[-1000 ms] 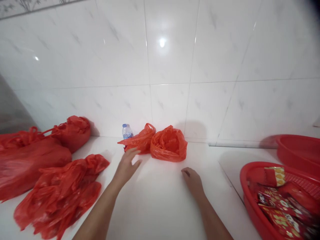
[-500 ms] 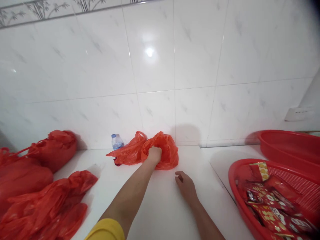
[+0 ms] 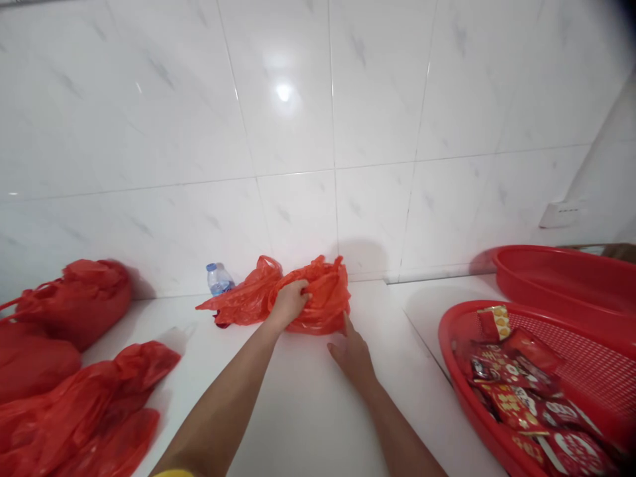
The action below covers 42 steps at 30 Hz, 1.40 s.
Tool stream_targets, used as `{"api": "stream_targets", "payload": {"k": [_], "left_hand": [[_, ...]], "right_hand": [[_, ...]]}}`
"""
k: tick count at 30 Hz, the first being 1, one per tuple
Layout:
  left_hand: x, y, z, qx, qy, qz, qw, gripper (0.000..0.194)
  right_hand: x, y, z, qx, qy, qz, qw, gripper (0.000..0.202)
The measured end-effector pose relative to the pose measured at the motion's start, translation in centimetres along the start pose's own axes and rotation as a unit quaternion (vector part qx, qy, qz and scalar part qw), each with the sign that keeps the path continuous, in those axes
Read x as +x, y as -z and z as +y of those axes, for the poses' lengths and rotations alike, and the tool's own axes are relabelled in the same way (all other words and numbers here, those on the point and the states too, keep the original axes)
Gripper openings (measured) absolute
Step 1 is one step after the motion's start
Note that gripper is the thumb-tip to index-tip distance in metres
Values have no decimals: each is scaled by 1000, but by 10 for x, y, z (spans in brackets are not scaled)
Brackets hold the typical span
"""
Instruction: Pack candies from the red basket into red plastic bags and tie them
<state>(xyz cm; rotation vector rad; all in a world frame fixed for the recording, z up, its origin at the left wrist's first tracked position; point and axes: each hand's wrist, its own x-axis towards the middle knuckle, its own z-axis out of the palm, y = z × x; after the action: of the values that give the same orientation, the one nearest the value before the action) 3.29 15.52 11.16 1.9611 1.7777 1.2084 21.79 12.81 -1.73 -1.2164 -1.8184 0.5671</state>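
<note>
A red plastic bag (image 3: pixel 322 298) stands crumpled on the white counter near the tiled wall. My left hand (image 3: pixel 291 303) is closed at the left side of its opening, fingers curled on the thin plastic. What lies inside the bag is hidden. By the bag's lower right side is my right hand (image 3: pixel 354 354), thumb and fingers apart, with the fingertips at the plastic and nothing held. A second, flatter red plastic bag (image 3: pixel 243 298) lies against the first one's left side. Behind that stands a small clear bottle with a blue cap (image 3: pixel 218 279).
Full red bags (image 3: pixel 74 305) sit at the far left, with loose red bags (image 3: pixel 89 411) in front. On the right, a red mesh basket (image 3: pixel 450 331) holds several snack packets (image 3: pixel 517 404). A red basin (image 3: pixel 546 271) stands behind it, below a wall socket (image 3: pixel 561 214).
My left hand has come up out of the bag's opening to its left edge. The right hand has reached forward to the bag's side, and the opening has folded inward. The view has shifted slightly.
</note>
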Motion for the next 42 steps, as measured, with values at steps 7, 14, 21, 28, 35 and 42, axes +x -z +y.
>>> {"api": "stream_targets", "payload": {"k": [7, 14, 21, 28, 35, 42], "left_hand": [[-8, 13, 10, -318, 19, 228, 920, 24], [-12, 42, 28, -507, 1, 289, 812, 25], [-18, 27, 31, -564, 56, 201, 799, 28], [-32, 38, 69, -550, -7, 303, 779, 25], [-90, 58, 58, -449, 25, 284, 847, 22], [-167, 10, -1, -346, 192, 140, 908, 10]], "right_hand": [[0, -2, 6, -10, 53, 6, 999, 77], [-7, -2, -11, -86, 106, 29, 990, 82], [-28, -28, -65, -136, 257, 100, 952, 68], [-21, -56, -43, -185, 110, -35, 976, 72], [11, -67, -35, -175, 94, -8, 980, 67], [12, -43, -35, 15, 93, 111, 989, 37]]}}
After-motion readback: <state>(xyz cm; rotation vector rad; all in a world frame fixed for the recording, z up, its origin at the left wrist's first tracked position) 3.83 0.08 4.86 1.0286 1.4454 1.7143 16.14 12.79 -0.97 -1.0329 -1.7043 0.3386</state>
